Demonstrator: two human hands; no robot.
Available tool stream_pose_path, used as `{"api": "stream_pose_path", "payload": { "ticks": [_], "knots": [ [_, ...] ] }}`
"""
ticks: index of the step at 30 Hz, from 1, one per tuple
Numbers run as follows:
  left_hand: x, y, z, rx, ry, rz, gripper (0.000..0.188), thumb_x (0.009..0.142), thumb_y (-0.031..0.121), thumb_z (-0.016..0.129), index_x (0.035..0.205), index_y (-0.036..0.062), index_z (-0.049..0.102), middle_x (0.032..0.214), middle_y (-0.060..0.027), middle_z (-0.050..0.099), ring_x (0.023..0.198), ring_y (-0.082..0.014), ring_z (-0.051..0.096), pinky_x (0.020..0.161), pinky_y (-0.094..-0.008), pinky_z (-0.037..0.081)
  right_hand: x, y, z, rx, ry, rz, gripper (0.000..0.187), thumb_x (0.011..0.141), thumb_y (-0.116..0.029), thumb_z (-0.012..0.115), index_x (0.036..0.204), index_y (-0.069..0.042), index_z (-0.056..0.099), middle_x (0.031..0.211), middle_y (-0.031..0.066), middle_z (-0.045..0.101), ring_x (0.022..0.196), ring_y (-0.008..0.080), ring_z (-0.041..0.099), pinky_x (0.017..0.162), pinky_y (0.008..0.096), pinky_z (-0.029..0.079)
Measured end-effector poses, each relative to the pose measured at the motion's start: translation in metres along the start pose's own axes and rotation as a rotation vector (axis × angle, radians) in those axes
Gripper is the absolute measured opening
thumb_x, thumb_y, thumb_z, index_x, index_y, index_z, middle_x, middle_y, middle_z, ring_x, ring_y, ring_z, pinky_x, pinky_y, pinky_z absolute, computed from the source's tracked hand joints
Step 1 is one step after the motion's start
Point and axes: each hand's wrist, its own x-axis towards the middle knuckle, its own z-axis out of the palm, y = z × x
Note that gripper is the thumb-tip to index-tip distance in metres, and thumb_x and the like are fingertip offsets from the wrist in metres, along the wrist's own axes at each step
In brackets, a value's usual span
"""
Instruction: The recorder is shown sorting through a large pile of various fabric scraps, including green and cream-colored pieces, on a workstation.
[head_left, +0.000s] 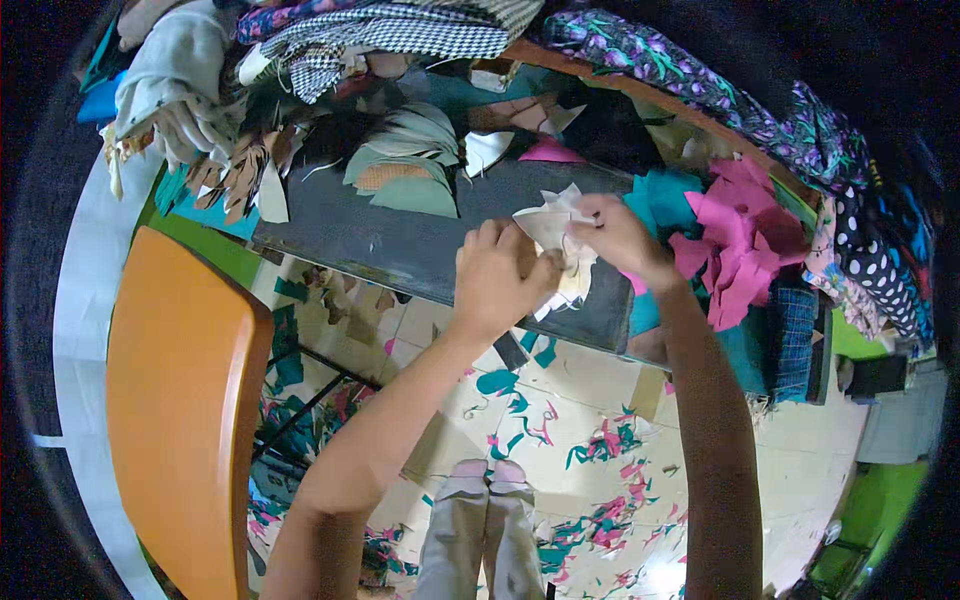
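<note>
In the head view, we grip the cream cloth (545,222) with our left hand (497,278) and pinch its upper right with our right hand (618,238), over the dark surface (340,225), between green stack (412,192) and pink pile (745,245).

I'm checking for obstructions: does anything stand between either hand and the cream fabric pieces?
Nothing visible does: the left hand and right hand both grasp the cream fabric pieces directly. The pink fabric pile lies off to the right.
</note>
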Motion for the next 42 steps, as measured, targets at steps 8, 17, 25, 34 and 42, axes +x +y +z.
{"api": "stream_pose_path", "payload": {
  "ticks": [8,17,25,34,42],
  "knots": [
    [0.004,-0.005,-0.004,-0.272,0.021,-0.249,0.019,0.077,0.015,0.060,0.085,-0.0016,0.056,0.075,-0.0210,0.057,0.065,-0.0326,0.058,0.059,-0.0356,0.045,-0.022,-0.031,-0.003,0.152,0.079,0.056,0.025,0.074,-0.008,0.057,0.099,-0.003,0.059,0.092,0.0106,0.059,0.084,0.0246,0.057,0.074,0.0319,0.046],
    [-0.003,-0.014,-0.021,-1.130,-0.093,-0.845,0.025,0.084,0.018,0.051,0.100,-0.0006,0.053,0.093,-0.0078,0.058,0.081,-0.0130,0.057,0.073,-0.0250,0.046,-0.002,-0.019,0.011,-0.185,0.132,0.258,0.042,0.070,-0.024,0.067,0.102,0.002,0.059,0.093,0.0197,0.062,0.080,0.0294,0.061,0.070,0.0330,0.048],
    [-0.004,-0.019,-0.035,-1.198,-0.138,-0.918,0.037,0.089,0.029,0.044,0.114,0.0010,0.045,0.108,-0.0096,0.055,0.098,-0.0177,0.055,0.091,-0.0310,0.040,0.003,-0.027,0.005,-0.060,0.188,0.215,0.020,0.074,-0.017,0.063,0.084,0.000,0.057,0.073,0.0132,0.060,0.066,0.0216,0.059,0.058,0.0322,0.044],
    [-0.010,-0.024,-0.043,-1.451,-0.126,-0.953,0.055,0.088,0.050,0.037,0.118,0.0046,0.043,0.113,-0.0097,0.049,0.109,-0.0202,0.046,0.098,-0.0341,0.032,-0.024,-0.094,0.037,0.809,0.053,0.305,0.022,0.077,-0.016,0.064,0.088,0.002,0.059,0.077,0.0047,0.062,0.066,0.0106,0.056,0.057,0.0251,0.044],
    [-0.018,-0.027,-0.038,-1.264,0.068,-1.029,0.012,0.089,0.013,0.047,0.088,0.0035,0.054,0.077,0.0006,0.053,0.067,-0.0071,0.051,0.066,-0.0181,0.045,-0.008,-0.052,0.020,-0.193,0.330,0.128,0.029,0.074,-0.013,0.055,0.102,-0.006,0.060,0.095,0.0166,0.060,0.086,0.0331,0.057,0.079,0.0376,0.045]
  ]
}}
